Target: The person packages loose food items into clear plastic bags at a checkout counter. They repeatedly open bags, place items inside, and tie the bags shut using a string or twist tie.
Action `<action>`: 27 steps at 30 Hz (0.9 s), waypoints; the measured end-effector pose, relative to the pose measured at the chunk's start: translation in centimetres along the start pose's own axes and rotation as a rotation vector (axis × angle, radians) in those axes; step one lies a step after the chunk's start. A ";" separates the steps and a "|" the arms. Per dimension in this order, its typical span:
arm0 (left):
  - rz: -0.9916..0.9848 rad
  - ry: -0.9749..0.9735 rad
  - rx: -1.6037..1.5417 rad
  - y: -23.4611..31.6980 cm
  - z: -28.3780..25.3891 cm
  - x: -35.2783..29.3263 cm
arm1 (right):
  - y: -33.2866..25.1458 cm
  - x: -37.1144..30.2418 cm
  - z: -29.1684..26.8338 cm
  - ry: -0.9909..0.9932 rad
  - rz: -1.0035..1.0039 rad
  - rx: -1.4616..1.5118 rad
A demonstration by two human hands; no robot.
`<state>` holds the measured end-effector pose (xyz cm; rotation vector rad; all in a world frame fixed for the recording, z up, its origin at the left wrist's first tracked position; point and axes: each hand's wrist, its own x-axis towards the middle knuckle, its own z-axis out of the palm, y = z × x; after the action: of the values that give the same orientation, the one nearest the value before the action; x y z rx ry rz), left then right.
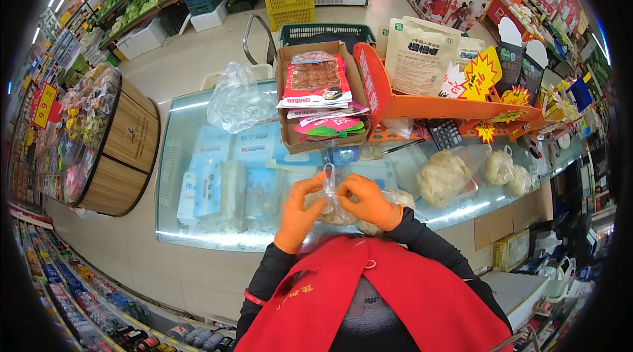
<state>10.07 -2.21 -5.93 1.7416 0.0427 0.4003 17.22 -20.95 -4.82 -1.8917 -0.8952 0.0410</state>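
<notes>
Both my hands wear orange gloves over the near edge of the glass counter (175,184). Between them stands a clear plastic bag (335,212) with pale contents I cannot make out, its top gathered upward. My left hand (302,212) pinches the bag's neck from the left, slightly blurred. On the other side my right hand (370,200) has its fingers closed on the bag's upper part. Beside and partly behind my right hand lies another bag of pale food (399,199). Farther right rests a larger clear bag of pale yellowish food (443,178).
An open cardboard box (285,131) of flat packets stands beyond my hands. A crumpled clear bag (239,98) lies left of it. An orange display stand (422,106) holds pouches at the right, with a calculator (444,134) below. Two tied bags (506,170) sit farther right.
</notes>
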 end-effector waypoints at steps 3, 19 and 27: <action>0.452 -0.111 0.601 2.0 -0.3 1.0 | 0.0 0.5 0.4 0.003 -0.085 -0.046; -0.548 0.159 -0.695 -2.0 -2.3 0.0 | 1.9 -0.6 0.7 0.002 0.194 0.199; -0.465 0.046 -0.604 0.0 -2.9 0.0 | -0.2 0.3 0.8 0.083 -0.027 -0.031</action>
<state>9.25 0.53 -5.45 1.0805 0.3213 0.0895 17.00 -20.14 -5.00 -1.8960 -0.8695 -0.0679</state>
